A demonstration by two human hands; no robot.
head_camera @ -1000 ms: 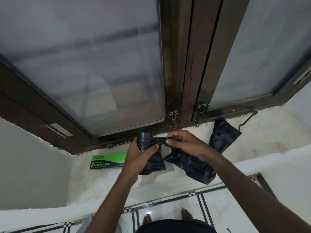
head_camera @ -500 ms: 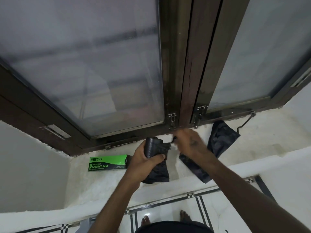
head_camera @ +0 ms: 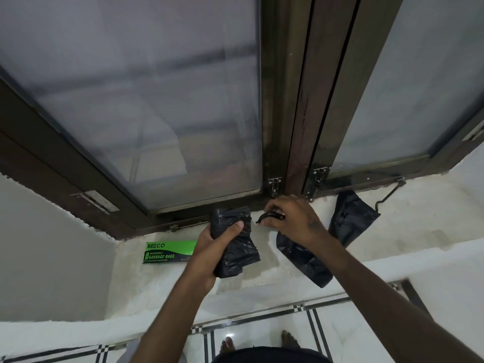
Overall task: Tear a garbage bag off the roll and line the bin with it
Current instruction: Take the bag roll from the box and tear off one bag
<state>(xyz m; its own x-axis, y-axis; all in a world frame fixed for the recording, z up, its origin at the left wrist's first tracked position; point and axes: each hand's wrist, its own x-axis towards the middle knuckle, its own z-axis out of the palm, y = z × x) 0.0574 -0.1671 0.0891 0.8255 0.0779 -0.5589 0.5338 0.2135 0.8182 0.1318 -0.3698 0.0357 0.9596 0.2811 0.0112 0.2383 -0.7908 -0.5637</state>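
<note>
Separated now: right hand point(head_camera: 293, 218) holds torn bag point(head_camera: 303, 258) beside roll point(head_camera: 233, 242).

Sill point(head_camera: 419, 231) bare to far right and near front edge btwn the arms: open passage there. Back blocked by window frame point(head_camera: 296, 127) w/ latches. Left portion taken by green box point(head_camera: 170, 252); folded black bag point(head_camera: 351, 218) and stay hook point(head_camera: 387, 195) crowd right-centre, just behind right hand point(head_camera: 290, 218).

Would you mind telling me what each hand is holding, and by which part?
The left hand grips the bag roll around its middle. The right hand pinches the torn-off bag by its top edge.
</note>
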